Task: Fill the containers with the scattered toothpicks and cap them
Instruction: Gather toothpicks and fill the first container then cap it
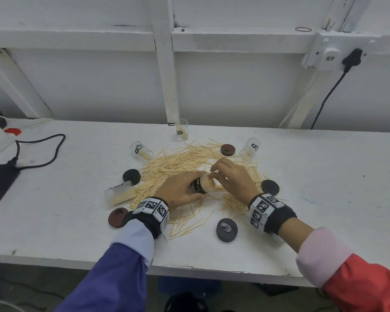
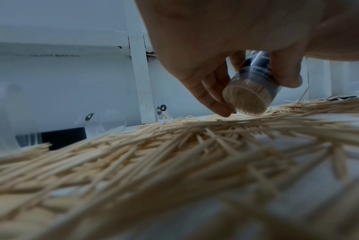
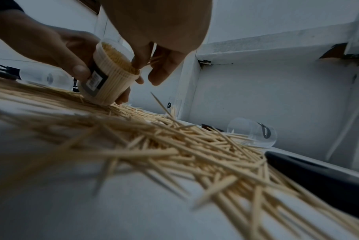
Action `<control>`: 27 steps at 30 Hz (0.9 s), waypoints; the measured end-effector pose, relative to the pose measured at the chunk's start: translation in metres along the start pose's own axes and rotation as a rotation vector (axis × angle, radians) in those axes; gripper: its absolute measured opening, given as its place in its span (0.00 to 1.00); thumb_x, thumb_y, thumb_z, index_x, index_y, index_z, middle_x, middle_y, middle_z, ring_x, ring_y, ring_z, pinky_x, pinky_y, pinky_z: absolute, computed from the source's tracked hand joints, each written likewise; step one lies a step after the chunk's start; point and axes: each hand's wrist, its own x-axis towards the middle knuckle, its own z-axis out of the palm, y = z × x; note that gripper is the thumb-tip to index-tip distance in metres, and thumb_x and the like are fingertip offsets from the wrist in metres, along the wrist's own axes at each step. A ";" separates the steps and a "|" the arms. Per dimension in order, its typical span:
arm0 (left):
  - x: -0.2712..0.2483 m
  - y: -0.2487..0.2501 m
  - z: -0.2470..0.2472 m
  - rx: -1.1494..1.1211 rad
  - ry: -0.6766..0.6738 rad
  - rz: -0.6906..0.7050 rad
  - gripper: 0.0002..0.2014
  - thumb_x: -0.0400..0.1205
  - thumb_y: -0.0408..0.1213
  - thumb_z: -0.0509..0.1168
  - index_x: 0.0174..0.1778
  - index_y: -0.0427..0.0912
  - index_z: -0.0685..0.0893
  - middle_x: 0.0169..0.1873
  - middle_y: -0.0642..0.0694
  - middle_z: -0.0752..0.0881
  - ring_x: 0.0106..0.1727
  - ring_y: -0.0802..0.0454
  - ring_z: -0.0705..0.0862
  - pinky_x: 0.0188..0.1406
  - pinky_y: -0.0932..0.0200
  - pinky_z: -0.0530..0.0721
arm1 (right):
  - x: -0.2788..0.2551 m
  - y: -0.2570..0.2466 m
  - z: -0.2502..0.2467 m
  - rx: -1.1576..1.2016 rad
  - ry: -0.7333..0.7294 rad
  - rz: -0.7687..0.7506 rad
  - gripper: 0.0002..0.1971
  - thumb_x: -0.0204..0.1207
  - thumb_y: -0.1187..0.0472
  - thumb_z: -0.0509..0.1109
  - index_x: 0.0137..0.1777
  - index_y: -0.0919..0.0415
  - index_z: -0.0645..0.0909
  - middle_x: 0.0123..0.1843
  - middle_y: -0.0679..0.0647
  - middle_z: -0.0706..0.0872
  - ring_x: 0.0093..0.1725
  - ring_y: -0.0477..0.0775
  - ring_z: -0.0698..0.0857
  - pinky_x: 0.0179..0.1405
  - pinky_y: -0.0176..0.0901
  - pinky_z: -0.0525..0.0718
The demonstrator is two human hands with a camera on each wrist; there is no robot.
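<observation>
The left hand point(image 1: 180, 190) grips a container point(image 1: 202, 185) round its labelled body, tilted with its mouth toward the right hand point(image 1: 232, 176) and its base low on the toothpicks point(image 1: 173, 165) spread over the surface point(image 1: 324, 176). The container looks packed nearly full. The right hand has fingers point(image 3: 138, 60) curled at the mouth, pinching a few picks and feeding them in.

To do this step well, I judge the picks should go in parallel to those already inside, points aligned, and be pressed level so none stand above the rim; a proud pick would stop the lid seating. Keeping the container tilted, not flat, should stop the load sliding out.

A grey lid point(image 1: 226, 229) lies nearest, just in front of the hands, and would suit the capping. Three clear containers point(image 1: 141, 150) lie or stand behind the pile, mostly unfilled, so much of the task remains.
</observation>
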 end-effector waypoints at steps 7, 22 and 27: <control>0.000 0.000 -0.001 -0.028 0.018 0.005 0.29 0.77 0.54 0.73 0.74 0.56 0.75 0.60 0.57 0.85 0.57 0.57 0.82 0.50 0.58 0.79 | -0.002 0.001 0.000 -0.035 -0.013 0.133 0.15 0.78 0.47 0.70 0.48 0.61 0.84 0.35 0.49 0.87 0.29 0.51 0.84 0.24 0.46 0.81; 0.000 -0.002 0.000 -0.075 0.051 -0.006 0.30 0.76 0.62 0.68 0.73 0.59 0.73 0.59 0.60 0.85 0.55 0.59 0.83 0.51 0.54 0.82 | -0.002 -0.001 0.000 0.062 -0.097 0.089 0.20 0.83 0.57 0.56 0.72 0.58 0.76 0.54 0.53 0.87 0.41 0.57 0.88 0.29 0.53 0.86; 0.000 0.001 -0.001 -0.091 0.105 -0.016 0.35 0.75 0.70 0.60 0.76 0.57 0.71 0.61 0.59 0.85 0.56 0.60 0.83 0.53 0.57 0.82 | -0.004 -0.002 -0.004 0.018 -0.177 0.064 0.24 0.81 0.60 0.53 0.76 0.56 0.73 0.66 0.52 0.85 0.53 0.54 0.88 0.35 0.47 0.87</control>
